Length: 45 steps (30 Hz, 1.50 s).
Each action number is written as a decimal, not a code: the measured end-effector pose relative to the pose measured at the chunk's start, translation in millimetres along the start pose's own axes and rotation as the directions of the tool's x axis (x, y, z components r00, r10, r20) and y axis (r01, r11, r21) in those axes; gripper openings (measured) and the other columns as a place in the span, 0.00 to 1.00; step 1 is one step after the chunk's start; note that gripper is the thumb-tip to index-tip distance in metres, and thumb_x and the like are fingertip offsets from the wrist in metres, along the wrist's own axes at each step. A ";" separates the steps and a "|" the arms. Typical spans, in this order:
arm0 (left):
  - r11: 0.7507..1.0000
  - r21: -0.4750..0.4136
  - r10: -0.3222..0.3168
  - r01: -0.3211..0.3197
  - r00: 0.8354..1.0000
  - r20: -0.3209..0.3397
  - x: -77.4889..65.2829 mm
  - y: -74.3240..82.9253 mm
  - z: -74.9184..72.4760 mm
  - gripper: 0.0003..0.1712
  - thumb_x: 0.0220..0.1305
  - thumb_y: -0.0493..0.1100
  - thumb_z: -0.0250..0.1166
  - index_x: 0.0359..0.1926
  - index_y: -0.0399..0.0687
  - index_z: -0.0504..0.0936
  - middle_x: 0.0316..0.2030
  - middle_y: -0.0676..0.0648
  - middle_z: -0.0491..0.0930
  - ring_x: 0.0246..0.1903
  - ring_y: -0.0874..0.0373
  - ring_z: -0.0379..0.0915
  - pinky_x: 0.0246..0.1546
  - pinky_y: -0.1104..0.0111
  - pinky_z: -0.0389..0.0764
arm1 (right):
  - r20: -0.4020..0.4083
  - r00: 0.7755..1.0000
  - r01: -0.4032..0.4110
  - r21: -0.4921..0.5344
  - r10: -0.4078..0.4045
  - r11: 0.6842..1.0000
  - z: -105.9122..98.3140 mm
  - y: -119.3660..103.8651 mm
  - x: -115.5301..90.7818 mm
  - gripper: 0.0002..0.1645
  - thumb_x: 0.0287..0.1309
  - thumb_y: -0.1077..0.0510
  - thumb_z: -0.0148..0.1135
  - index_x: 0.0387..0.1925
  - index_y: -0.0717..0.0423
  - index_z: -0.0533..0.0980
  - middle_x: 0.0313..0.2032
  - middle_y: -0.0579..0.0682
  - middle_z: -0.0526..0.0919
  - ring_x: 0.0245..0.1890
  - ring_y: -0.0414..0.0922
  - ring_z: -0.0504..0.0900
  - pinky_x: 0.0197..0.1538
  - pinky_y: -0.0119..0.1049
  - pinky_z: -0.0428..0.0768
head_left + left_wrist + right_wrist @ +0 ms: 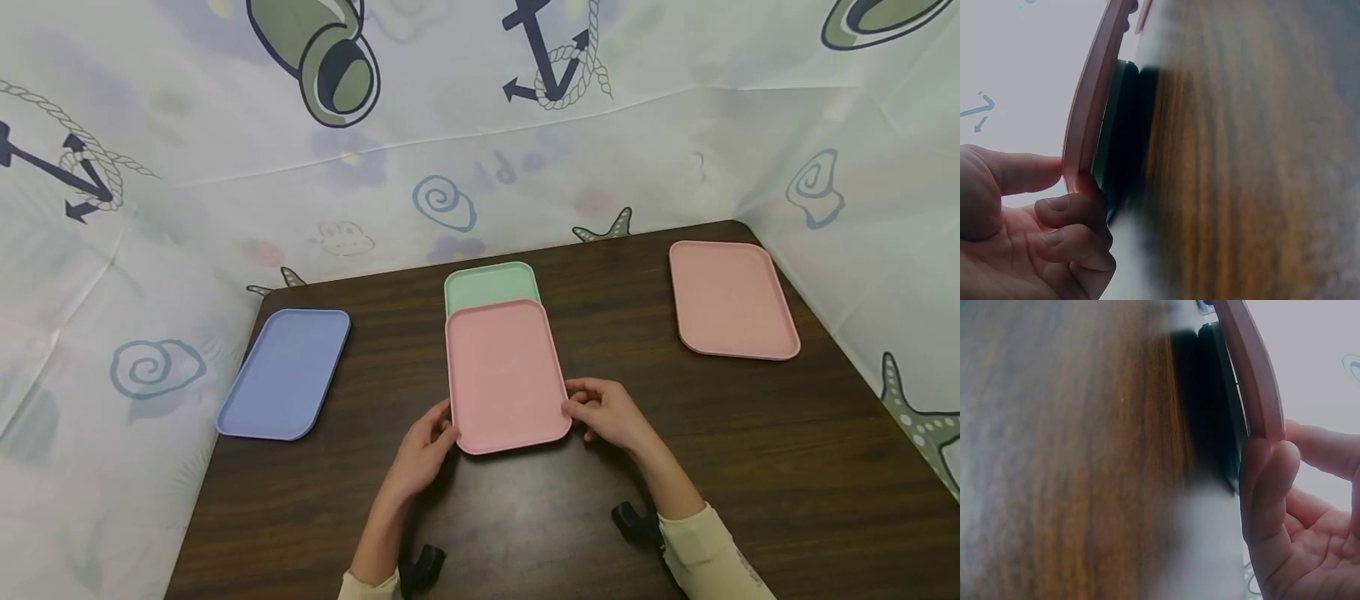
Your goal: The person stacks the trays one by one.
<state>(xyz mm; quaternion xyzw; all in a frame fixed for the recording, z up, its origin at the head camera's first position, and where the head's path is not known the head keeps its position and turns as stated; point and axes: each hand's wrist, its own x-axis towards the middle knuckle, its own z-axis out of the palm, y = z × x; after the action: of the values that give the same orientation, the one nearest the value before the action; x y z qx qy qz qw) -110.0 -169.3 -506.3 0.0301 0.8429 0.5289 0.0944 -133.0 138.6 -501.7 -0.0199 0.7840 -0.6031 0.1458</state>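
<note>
Both hands hold a pink tray by its two long sides, close to the near corners. My left hand pinches the left rim, thumb on one face and curled fingers under the other, as the left wrist view shows. On the opposite side my right hand pinches the right rim the same way. A green tray lies beneath the pink one, only its far part showing in the head view. From the side, the held tray appears just over the dark edge of the green tray.
On the dark wood table, a blue tray lies to the left and a second pink tray at the far right. A printed white cloth hangs behind the table and along its sides.
</note>
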 end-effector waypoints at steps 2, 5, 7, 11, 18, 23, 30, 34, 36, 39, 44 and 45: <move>1.000 0.019 0.008 -0.008 1.000 -0.014 2.8 -0.2 -0.1 0.28 0.65 0.33 0.60 0.66 0.33 0.69 0.31 0.46 0.75 0.24 0.58 0.68 0.24 0.69 0.67 | -0.002 1.000 0.011 -0.007 -0.011 1.000 -0.1 -0.3 0.9 0.28 0.57 0.65 0.65 0.58 0.74 0.72 0.35 0.56 0.80 0.21 0.48 0.76 0.21 0.37 0.77; 0.999 0.039 0.019 -0.017 0.999 -0.036 6.0 0.2 -0.1 0.27 0.65 0.33 0.59 0.65 0.34 0.70 0.31 0.46 0.75 0.25 0.58 0.70 0.27 0.69 0.69 | 0.003 0.999 0.045 -0.020 -0.045 0.999 -0.1 -1.4 2.0 0.29 0.57 0.65 0.66 0.58 0.75 0.71 0.35 0.56 0.78 0.20 0.44 0.73 0.20 0.37 0.75; 0.998 0.056 0.026 -0.023 0.999 -0.044 7.5 0.9 -0.4 0.27 0.65 0.34 0.59 0.65 0.34 0.71 0.31 0.47 0.75 0.25 0.58 0.70 0.29 0.68 0.70 | 0.002 0.999 0.053 -0.022 -0.053 0.998 0.3 -2.3 2.7 0.29 0.57 0.65 0.66 0.59 0.75 0.71 0.35 0.56 0.78 0.19 0.43 0.72 0.20 0.37 0.74; 0.996 0.082 0.026 -0.022 0.998 -0.049 9.9 2.6 -0.4 0.26 0.66 0.35 0.59 0.65 0.35 0.71 0.31 0.48 0.75 0.26 0.58 0.70 0.30 0.67 0.70 | -0.024 0.999 0.047 -0.007 -0.047 0.999 1.6 -1.7 4.7 0.30 0.57 0.65 0.66 0.59 0.73 0.71 0.36 0.57 0.79 0.20 0.44 0.73 0.20 0.37 0.75; 0.992 0.121 0.035 -0.025 0.996 -0.082 16.4 4.5 1.8 0.26 0.67 0.35 0.59 0.65 0.37 0.71 0.32 0.47 0.75 0.26 0.57 0.68 0.30 0.65 0.68 | -0.091 0.995 0.036 0.037 -0.032 0.999 4.1 0.0 10.1 0.27 0.58 0.65 0.66 0.59 0.69 0.73 0.37 0.58 0.79 0.26 0.51 0.78 0.20 0.35 0.75; 0.984 0.173 0.051 -0.031 0.992 -0.112 19.2 4.9 3.0 0.26 0.68 0.37 0.58 0.66 0.37 0.70 0.33 0.47 0.76 0.30 0.55 0.69 0.34 0.62 0.69 | -0.103 0.994 0.033 0.016 -0.031 0.999 4.0 -0.2 14.5 0.26 0.58 0.65 0.66 0.59 0.68 0.74 0.38 0.59 0.79 0.27 0.52 0.78 0.21 0.36 0.76; 0.969 0.243 0.084 -0.045 0.985 -0.154 23.5 4.4 4.3 0.27 0.69 0.37 0.57 0.67 0.37 0.70 0.38 0.43 0.77 0.35 0.51 0.70 0.40 0.58 0.70 | -0.109 0.992 0.063 0.009 -0.062 0.998 4.4 1.1 21.8 0.27 0.60 0.65 0.65 0.59 0.70 0.73 0.39 0.61 0.79 0.28 0.54 0.78 0.21 0.35 0.76; 0.968 0.247 0.090 -0.046 0.982 -0.169 26.4 4.0 5.4 0.27 0.69 0.37 0.56 0.68 0.38 0.69 0.36 0.44 0.76 0.31 0.52 0.68 0.34 0.61 0.68 | -0.125 0.990 0.063 0.018 -0.061 0.998 5.2 1.0 26.1 0.25 0.60 0.65 0.66 0.58 0.69 0.74 0.40 0.61 0.79 0.29 0.55 0.78 0.21 0.35 0.76; 0.969 0.245 0.087 -0.042 0.981 -0.175 28.0 4.6 5.8 0.27 0.69 0.37 0.56 0.68 0.39 0.69 0.35 0.44 0.76 0.30 0.53 0.67 0.33 0.62 0.67 | -0.136 0.989 0.062 0.022 -0.058 0.998 5.3 0.8 27.9 0.24 0.60 0.65 0.65 0.58 0.69 0.74 0.40 0.61 0.79 0.28 0.56 0.78 0.21 0.34 0.76; 0.968 0.247 0.083 -0.036 0.979 -0.184 30.6 5.3 6.0 0.27 0.68 0.37 0.56 0.68 0.39 0.70 0.35 0.44 0.75 0.30 0.53 0.67 0.33 0.61 0.67 | -0.145 0.988 0.059 0.016 -0.056 0.998 5.5 0.2 30.3 0.24 0.60 0.65 0.65 0.57 0.69 0.75 0.39 0.61 0.79 0.28 0.56 0.78 0.21 0.34 0.76; 0.965 0.262 0.083 -0.030 0.978 -0.192 34.8 4.6 5.3 0.28 0.68 0.37 0.56 0.68 0.39 0.70 0.36 0.43 0.77 0.33 0.50 0.69 0.38 0.57 0.69 | -0.147 0.988 0.056 -0.006 -0.056 0.998 5.6 -1.2 34.0 0.24 0.60 0.65 0.65 0.57 0.68 0.75 0.39 0.61 0.79 0.27 0.58 0.78 0.21 0.35 0.77; 0.964 0.266 0.082 -0.029 0.978 -0.192 35.8 4.5 5.0 0.28 0.68 0.37 0.56 0.68 0.39 0.70 0.37 0.42 0.78 0.34 0.49 0.70 0.39 0.56 0.70 | -0.147 0.987 0.057 -0.010 -0.058 0.998 5.7 -1.9 34.7 0.24 0.60 0.65 0.65 0.57 0.68 0.75 0.39 0.61 0.79 0.27 0.58 0.78 0.21 0.36 0.77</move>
<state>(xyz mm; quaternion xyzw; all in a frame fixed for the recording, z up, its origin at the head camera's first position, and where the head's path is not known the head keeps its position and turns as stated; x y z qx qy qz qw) -144.3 -157.5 -509.0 0.0125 0.9093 0.4158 -0.0108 -165.0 125.6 -508.4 0.0016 0.7933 -0.6047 0.0700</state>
